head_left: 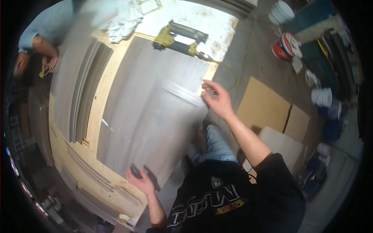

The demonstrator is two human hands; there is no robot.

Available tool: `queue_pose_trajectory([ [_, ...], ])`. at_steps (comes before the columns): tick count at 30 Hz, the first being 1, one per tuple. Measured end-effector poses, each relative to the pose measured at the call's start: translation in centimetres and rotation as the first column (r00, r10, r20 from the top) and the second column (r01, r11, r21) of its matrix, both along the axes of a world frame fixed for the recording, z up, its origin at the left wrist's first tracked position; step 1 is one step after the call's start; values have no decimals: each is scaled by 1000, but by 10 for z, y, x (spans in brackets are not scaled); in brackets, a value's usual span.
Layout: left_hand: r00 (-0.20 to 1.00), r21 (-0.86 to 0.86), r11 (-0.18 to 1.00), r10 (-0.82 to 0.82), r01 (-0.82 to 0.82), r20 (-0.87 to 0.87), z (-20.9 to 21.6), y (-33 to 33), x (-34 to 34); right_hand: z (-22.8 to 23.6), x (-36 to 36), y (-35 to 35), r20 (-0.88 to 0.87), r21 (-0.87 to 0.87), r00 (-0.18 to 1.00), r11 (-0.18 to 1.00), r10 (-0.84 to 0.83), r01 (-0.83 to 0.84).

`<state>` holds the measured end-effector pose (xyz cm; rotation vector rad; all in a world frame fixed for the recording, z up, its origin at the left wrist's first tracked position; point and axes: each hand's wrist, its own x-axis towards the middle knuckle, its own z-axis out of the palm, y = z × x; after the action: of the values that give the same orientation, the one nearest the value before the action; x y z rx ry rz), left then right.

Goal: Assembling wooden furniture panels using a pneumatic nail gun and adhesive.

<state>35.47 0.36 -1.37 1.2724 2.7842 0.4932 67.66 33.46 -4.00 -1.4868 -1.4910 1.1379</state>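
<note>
A grey-brown wood panel [167, 128] with a recessed groove line lies in front of me, its near part blurred and reaching past the table edge. My left hand [142, 182] is at the panel's near end, fingers spread, with dark shapes beside them that I cannot make out. At the far right corner, my right hand [218, 100] has its thumb and fingers apart and slightly bent. It is close to the panel; whether it touches is unclear. Beyond the panel, a yellow and black nail gun [180, 39] rests on its side with a hose fitting attached.
Long grey trim strips [83, 93] are stacked on the wooden worktable [101, 105], left of the panel. Thinner strips [91, 169] lie nearer. A co-worker's hand [49, 64] holds a small yellow object at upper left. Cardboard [266, 105] and buckets [281, 13] stand on the floor rightward.
</note>
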Motion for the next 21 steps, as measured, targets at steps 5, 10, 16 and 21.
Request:
queue_pose_trajectory([
  [5,759,-37,789,-575,613,305,22,164,96,-57,24,-66,-441,-386,822,903,-360,188],
  [10,506,-57,505,-841,861,191,-7,263,165,-49,9,-83,-607,-529,669,846,-428,62],
  [16,420,-85,411,-897,907,136,-32,295,181,-60,14,-79,-666,-495,626,868,-405,35],
  [21,395,-77,388,-911,918,120,-38,297,183,-57,25,-72,-635,-491,677,871,-372,17],
])
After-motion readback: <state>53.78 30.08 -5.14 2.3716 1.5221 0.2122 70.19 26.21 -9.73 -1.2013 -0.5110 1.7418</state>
